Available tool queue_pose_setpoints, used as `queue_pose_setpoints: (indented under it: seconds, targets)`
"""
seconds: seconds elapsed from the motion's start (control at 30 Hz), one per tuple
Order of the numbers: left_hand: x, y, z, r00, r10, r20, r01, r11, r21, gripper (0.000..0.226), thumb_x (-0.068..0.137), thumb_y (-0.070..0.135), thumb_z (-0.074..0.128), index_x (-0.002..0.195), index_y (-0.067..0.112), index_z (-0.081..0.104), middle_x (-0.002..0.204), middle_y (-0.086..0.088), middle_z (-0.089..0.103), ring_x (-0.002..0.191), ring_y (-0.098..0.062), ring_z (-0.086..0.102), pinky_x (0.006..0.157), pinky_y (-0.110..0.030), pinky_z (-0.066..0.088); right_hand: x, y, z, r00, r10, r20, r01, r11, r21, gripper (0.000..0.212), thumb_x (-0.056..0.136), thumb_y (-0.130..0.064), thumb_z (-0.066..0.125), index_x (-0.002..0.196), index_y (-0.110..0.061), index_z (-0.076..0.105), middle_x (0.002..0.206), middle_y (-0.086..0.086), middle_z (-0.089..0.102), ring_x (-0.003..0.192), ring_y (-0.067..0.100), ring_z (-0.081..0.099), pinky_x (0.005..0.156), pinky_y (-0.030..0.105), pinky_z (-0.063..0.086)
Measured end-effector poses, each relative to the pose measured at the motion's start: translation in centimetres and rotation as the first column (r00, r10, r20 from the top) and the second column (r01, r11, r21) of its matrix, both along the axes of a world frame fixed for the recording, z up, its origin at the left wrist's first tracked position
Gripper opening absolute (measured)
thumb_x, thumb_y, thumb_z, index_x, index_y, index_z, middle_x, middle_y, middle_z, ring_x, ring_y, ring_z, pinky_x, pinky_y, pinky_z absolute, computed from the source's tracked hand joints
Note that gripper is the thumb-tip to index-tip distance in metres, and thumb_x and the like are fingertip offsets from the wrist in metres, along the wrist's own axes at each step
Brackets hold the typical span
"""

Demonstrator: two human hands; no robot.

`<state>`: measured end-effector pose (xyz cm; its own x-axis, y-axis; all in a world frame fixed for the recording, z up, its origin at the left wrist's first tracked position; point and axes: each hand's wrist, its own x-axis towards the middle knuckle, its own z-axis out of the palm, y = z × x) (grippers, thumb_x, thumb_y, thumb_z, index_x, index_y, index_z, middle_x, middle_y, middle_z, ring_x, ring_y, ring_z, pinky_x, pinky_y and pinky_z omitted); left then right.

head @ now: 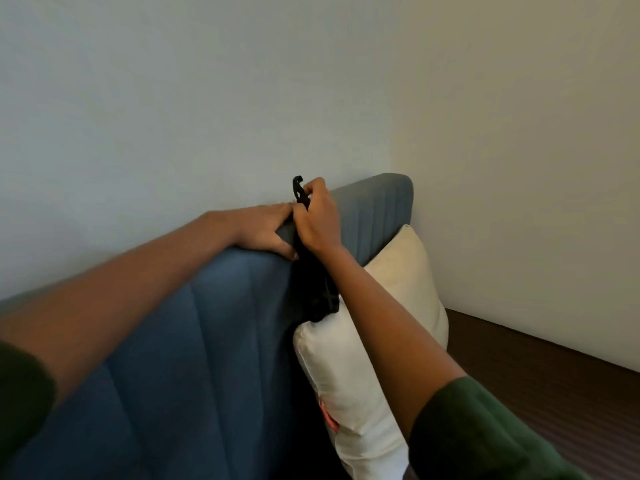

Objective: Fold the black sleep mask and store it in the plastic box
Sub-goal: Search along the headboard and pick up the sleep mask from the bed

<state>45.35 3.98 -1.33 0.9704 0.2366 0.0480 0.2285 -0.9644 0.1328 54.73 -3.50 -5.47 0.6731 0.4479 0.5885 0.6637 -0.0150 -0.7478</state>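
The black sleep mask (pixel 313 289) hangs down the front of a blue padded headboard (pixel 180 358), its strap looping up above the top edge. My right hand (pixel 317 220) is closed on the strap at the top of the headboard. My left hand (pixel 266 228) lies over the headboard's top edge just left of the strap, thumb in front, fingers behind; whether it touches the mask is hidden. The mask's lower end rests against a white pillow. No plastic box is in view.
Two pillows lean on the headboard: a white pillow (pixel 349 393) in front and a cream pillow (pixel 405 282) behind it. A pale wall (pixel 207 98) stands close behind the headboard. A dark brown striped bedcover (pixel 554 393) fills the lower right.
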Motion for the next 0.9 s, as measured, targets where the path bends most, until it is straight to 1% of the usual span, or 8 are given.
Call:
queue_pose_setpoints:
  seconds: [0.03, 0.1, 0.17, 0.27, 0.37, 0.53, 0.67, 0.9]
  targets:
    - [0.1, 0.2, -0.5, 0.999, -0.001, 0.033, 0.001, 1.0, 0.003, 0.089, 0.063, 0.049, 0.072, 0.137, 0.014, 0.036, 0.134, -0.004, 0.05, 0.121, -0.023, 0.051, 0.104, -0.038, 0.04, 0.4, 0.3, 0.0, 0.999, 0.044, 0.004, -0.044, 0.999, -0.019, 0.021, 0.084, -0.005, 0.048, 0.105, -0.009, 0.046, 0.107, 0.011, 0.06, 0.094, 0.027, 0.055, 0.076, 0.032, 0.04]
    - [0.4, 0.2, -1.0, 0.998, 0.01, 0.062, -0.013, 0.999, 0.048, 0.091, 0.066, 0.05, 0.071, 0.14, 0.013, 0.034, 0.139, -0.007, 0.047, 0.124, -0.026, 0.05, 0.104, -0.038, 0.041, 1.2, 0.9, 0.1, 0.992, 0.125, 0.016, -0.124, 0.991, -0.059, 0.038, 0.082, -0.007, 0.042, 0.118, -0.013, 0.051, 0.119, 0.01, 0.065, 0.108, 0.026, 0.06, 0.089, 0.036, 0.046]
    - [0.5, 0.2, -1.2, 0.997, 0.034, 0.074, -0.039, 0.996, 0.076, 0.092, 0.069, 0.052, 0.071, 0.142, 0.012, 0.032, 0.144, -0.008, 0.042, 0.128, -0.027, 0.046, 0.105, -0.036, 0.039, 1.7, 1.1, 0.0, 0.988, 0.155, 0.026, -0.152, 0.983, -0.102, 0.046, 0.076, -0.013, 0.039, 0.116, -0.015, 0.062, 0.115, 0.006, 0.07, 0.11, 0.023, 0.062, 0.098, 0.038, 0.047]
    - [-0.1, 0.1, -1.3, 0.994, 0.052, 0.092, -0.059, 0.995, 0.075, 0.099, 0.066, 0.059, 0.064, 0.146, 0.014, 0.027, 0.151, -0.007, 0.033, 0.137, -0.025, 0.038, 0.112, -0.036, 0.034, 1.5, 1.2, -0.2, 0.994, 0.095, 0.057, -0.087, 0.988, -0.126, 0.045, 0.075, -0.015, 0.041, 0.11, -0.011, 0.069, 0.109, 0.006, 0.073, 0.102, 0.024, 0.065, 0.097, 0.039, 0.048]
    - [-0.6, -0.5, -0.9, 0.993, 0.068, 0.094, -0.073, 0.996, 0.05, 0.097, 0.071, 0.057, 0.064, 0.149, 0.019, 0.022, 0.156, -0.001, 0.026, 0.144, -0.017, 0.026, 0.119, -0.033, 0.023, 1.1, 1.1, -0.2, 0.996, 0.055, 0.075, -0.044, 0.989, -0.139, 0.042, 0.078, -0.015, 0.041, 0.108, -0.011, 0.071, 0.106, 0.003, 0.074, 0.098, 0.02, 0.065, 0.1, 0.037, 0.045]
    - [-0.9, -1.0, -0.3, 0.991, 0.087, 0.103, -0.091, 0.995, 0.035, 0.096, 0.074, 0.057, 0.062, 0.151, 0.021, 0.018, 0.158, 0.004, 0.023, 0.146, -0.011, 0.02, 0.119, -0.027, 0.014, 0.9, 0.7, 0.5, 0.995, 0.042, 0.088, -0.029, 0.988, -0.152, 0.048, 0.077, -0.022, 0.034, 0.107, -0.012, 0.071, 0.105, 0.001, 0.074, 0.098, 0.013, 0.064, 0.103, 0.031, 0.04]
    - [-0.7, -0.8, -0.6, 0.985, 0.108, 0.138, -0.11, 0.994, 0.005, 0.097, 0.074, 0.058, 0.061, 0.152, 0.022, 0.016, 0.158, 0.005, 0.021, 0.148, -0.009, 0.015, 0.118, -0.023, 0.006, 1.1, 1.0, 0.2, 0.993, 0.07, 0.091, -0.058, 0.99, -0.129, 0.047, 0.076, -0.018, 0.036, 0.106, -0.011, 0.07, 0.103, -0.001, 0.073, 0.096, 0.006, 0.058, 0.101, 0.037, 0.042]
    - [-0.3, -0.2, -1.2, 0.976, 0.122, 0.182, -0.116, 0.992, -0.045, 0.093, 0.073, 0.062, 0.057, 0.15, 0.031, 0.017, 0.157, 0.015, 0.019, 0.145, -0.002, 0.016, 0.117, -0.02, 0.003, 1.9, 1.4, -1.1, 0.987, 0.063, 0.148, -0.05, 0.995, -0.086, 0.045, 0.076, -0.014, 0.038, 0.109, -0.011, 0.069, 0.107, -0.003, 0.072, 0.101, 0.01, 0.063, 0.104, 0.031, 0.037]
